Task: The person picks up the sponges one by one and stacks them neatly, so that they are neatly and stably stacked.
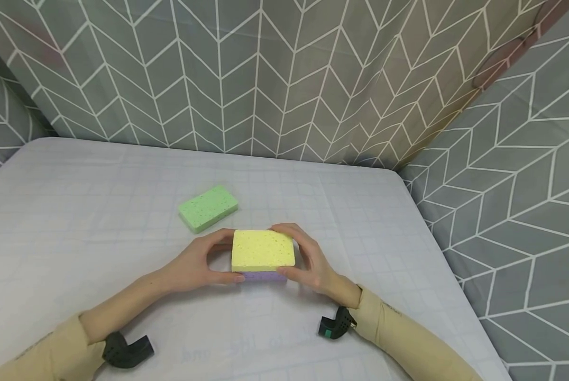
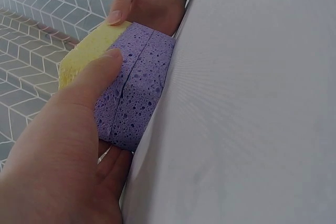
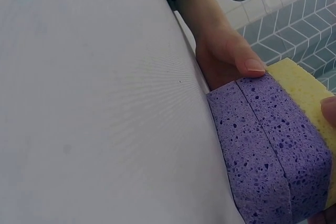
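A yellow sponge (image 1: 263, 250) lies flat on top of a purple stack (image 1: 264, 276). Both wrist views show a seam along the purple side, so it looks like two purple sponges (image 3: 262, 140), one on the other, with the lowest right at the table. From the left side, my left hand (image 1: 191, 269) grips the purple part, thumb on its near face and fingers behind. My right hand (image 1: 315, 267) holds the yellow sponge at its right end, thumb on the near edge and fingers over the far edge. The fingertips behind the stack are partly hidden.
A green sponge (image 1: 208, 209) lies on the white-covered table (image 1: 99, 211), behind and left of the stack. Grey patterned curtains (image 1: 241, 79) hang beyond the far edge and on the right. Black wrist cameras (image 1: 127, 352) stick out below both sleeves.
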The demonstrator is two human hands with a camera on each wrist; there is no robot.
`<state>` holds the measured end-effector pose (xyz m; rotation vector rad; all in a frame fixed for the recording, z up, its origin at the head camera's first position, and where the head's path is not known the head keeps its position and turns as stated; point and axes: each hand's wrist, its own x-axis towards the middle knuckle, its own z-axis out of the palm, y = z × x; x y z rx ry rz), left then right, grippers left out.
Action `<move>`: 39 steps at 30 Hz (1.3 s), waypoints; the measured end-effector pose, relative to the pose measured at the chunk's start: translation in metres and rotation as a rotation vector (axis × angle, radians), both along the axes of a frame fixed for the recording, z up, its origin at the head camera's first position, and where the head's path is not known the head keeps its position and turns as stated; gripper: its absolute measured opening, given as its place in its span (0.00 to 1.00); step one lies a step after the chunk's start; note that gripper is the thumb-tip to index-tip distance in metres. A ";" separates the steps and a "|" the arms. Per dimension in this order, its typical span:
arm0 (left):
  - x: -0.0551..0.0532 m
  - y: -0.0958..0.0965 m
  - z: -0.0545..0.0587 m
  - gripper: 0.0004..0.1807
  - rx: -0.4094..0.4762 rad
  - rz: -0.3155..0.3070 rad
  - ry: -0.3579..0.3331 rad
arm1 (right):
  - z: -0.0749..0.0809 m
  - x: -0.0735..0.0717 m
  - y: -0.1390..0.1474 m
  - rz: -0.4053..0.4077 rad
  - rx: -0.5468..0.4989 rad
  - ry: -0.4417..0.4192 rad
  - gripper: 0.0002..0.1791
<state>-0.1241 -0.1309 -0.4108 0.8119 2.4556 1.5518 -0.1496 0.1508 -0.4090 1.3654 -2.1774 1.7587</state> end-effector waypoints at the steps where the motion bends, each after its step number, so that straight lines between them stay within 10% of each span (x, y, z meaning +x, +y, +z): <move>1: 0.000 0.000 0.000 0.43 0.000 -0.001 -0.002 | 0.000 0.001 0.001 -0.002 0.003 -0.006 0.37; 39: -0.001 -0.001 0.000 0.45 0.008 -0.010 -0.020 | 0.000 0.005 0.005 -0.042 0.031 -0.303 0.41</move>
